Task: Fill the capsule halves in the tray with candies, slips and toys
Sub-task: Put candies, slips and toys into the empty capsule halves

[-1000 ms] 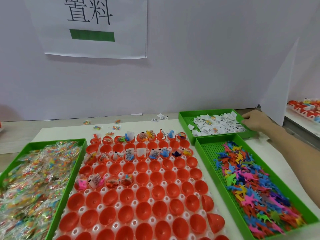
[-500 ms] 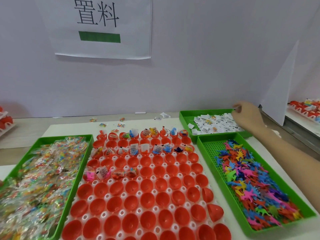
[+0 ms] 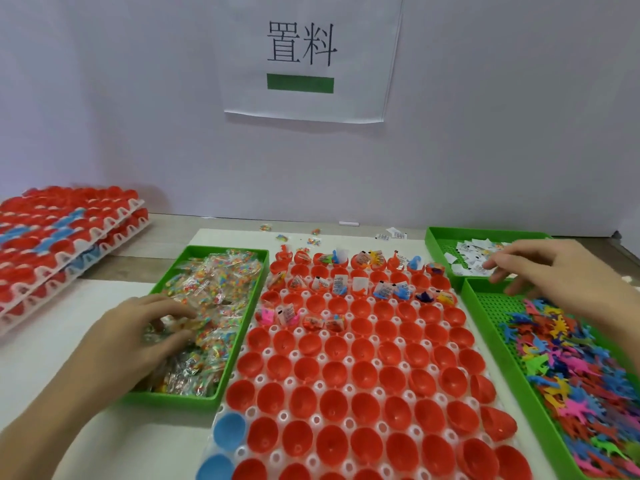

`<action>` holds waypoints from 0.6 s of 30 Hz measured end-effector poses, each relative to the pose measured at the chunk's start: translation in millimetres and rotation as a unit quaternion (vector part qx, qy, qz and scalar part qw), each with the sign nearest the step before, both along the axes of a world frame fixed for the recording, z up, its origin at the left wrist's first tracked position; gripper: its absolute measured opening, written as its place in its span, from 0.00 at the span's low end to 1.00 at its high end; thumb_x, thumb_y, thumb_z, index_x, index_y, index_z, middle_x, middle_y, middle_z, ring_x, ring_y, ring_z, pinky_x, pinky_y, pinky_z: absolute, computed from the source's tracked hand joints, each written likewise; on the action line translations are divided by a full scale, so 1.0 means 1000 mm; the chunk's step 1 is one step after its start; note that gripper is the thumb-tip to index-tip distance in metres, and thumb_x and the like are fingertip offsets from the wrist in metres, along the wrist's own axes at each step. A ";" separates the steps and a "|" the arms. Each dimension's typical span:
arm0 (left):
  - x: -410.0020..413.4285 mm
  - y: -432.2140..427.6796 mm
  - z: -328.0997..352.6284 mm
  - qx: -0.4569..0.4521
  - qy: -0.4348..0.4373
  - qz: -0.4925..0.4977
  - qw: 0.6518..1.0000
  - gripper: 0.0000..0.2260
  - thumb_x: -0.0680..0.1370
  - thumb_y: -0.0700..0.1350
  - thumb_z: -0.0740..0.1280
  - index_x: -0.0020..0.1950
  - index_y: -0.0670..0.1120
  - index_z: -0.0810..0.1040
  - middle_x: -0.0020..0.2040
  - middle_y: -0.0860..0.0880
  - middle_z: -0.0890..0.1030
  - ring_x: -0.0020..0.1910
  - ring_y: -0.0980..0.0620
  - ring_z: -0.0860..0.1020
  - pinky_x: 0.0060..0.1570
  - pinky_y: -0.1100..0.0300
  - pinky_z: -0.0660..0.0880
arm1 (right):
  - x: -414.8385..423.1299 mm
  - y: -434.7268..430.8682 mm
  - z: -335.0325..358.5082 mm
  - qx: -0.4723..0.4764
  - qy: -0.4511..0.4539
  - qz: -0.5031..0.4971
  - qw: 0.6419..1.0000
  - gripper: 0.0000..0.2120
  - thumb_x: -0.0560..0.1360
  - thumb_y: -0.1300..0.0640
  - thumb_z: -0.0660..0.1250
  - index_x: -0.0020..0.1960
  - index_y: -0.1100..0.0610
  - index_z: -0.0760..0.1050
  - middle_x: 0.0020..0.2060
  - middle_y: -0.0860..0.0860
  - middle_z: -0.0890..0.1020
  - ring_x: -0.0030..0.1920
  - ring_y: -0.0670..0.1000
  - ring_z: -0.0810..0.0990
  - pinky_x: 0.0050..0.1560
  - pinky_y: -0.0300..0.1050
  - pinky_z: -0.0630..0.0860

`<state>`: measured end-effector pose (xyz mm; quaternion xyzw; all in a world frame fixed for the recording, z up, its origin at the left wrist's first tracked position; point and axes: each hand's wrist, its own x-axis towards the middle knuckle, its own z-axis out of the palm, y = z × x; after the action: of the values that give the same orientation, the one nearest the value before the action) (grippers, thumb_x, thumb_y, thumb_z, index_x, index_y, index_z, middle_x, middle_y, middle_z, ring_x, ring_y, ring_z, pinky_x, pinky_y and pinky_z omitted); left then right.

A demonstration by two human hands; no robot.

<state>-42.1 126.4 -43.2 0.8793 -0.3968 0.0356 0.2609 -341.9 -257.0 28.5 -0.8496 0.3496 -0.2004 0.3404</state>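
Pale tabletop [image 3: 166,445], glossy red domed capsule halves [image 3: 367,375]

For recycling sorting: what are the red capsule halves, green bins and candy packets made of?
The red capsule halves: probably thin moulded plastic, smooth, glossy highlights. The green bins: likely rigid plastic, semi-matte, perforated grid floor. The candy packets: clear crinkled film, seemingly cellophane or plastic, glinting.

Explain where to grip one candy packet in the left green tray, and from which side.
Pinch the crinkled wrapper edge of a top candy packet from straight above. The packets lie in a loose heap, and the walls of the green tray likely block any sideways approach.
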 end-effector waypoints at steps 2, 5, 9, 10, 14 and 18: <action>0.003 -0.002 -0.003 -0.007 0.011 0.006 1.000 0.14 0.70 0.44 0.79 0.48 0.61 0.81 0.46 0.59 0.79 0.45 0.52 0.76 0.44 0.51 0.72 | 0.005 0.000 0.002 -0.003 0.021 0.007 1.000 0.10 0.80 0.50 0.66 0.43 0.46 0.84 0.38 0.44 0.86 0.36 0.47 0.85 0.43 0.48 0.76; 0.002 -0.005 -0.005 -0.027 -0.013 0.015 0.999 0.13 0.70 0.43 0.79 0.44 0.60 0.82 0.43 0.59 0.80 0.42 0.56 0.76 0.40 0.53 0.73 | 0.011 -0.010 0.007 -0.004 0.066 0.020 0.998 0.08 0.79 0.49 0.67 0.45 0.48 0.84 0.38 0.44 0.86 0.38 0.49 0.85 0.44 0.47 0.76; 0.002 -0.006 -0.006 -0.073 -0.014 0.074 0.994 0.12 0.71 0.45 0.78 0.40 0.63 0.80 0.37 0.58 0.81 0.38 0.55 0.78 0.38 0.52 0.76 | 0.010 -0.034 0.008 -0.016 0.045 -0.027 0.999 0.07 0.80 0.54 0.67 0.45 0.52 0.84 0.39 0.48 0.86 0.43 0.53 0.84 0.47 0.49 0.75; 0.002 -0.006 -0.006 -0.082 -0.015 0.085 0.993 0.13 0.72 0.45 0.78 0.40 0.63 0.80 0.37 0.59 0.82 0.38 0.56 0.78 0.39 0.52 0.77 | 0.008 -0.040 0.006 -0.017 0.040 -0.043 0.998 0.07 0.80 0.55 0.67 0.45 0.52 0.83 0.40 0.49 0.86 0.43 0.53 0.84 0.46 0.49 0.75; 0.008 -0.006 -0.010 -0.094 -0.001 0.109 0.990 0.11 0.73 0.45 0.76 0.39 0.62 0.80 0.34 0.61 0.82 0.36 0.59 0.79 0.34 0.61 0.75 | 0.006 -0.063 -0.016 -0.044 0.050 -0.095 0.993 0.05 0.79 0.54 0.69 0.50 0.52 0.84 0.48 0.51 0.85 0.46 0.53 0.82 0.44 0.46 0.71; 0.019 -0.005 -0.012 -0.089 0.003 0.088 0.992 0.11 0.73 0.48 0.75 0.49 0.63 0.80 0.44 0.69 0.80 0.43 0.67 0.78 0.34 0.71 0.71 | 0.010 -0.074 -0.043 -0.058 0.124 -0.053 0.989 0.12 0.80 0.56 0.68 0.63 0.51 0.80 0.64 0.53 0.80 0.58 0.54 0.78 0.60 0.51 0.73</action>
<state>-23.0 121.5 -55.4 0.8842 -0.3119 0.0908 0.3356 -331.6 -331.1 -14.5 -0.8667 0.4210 -0.1310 0.2332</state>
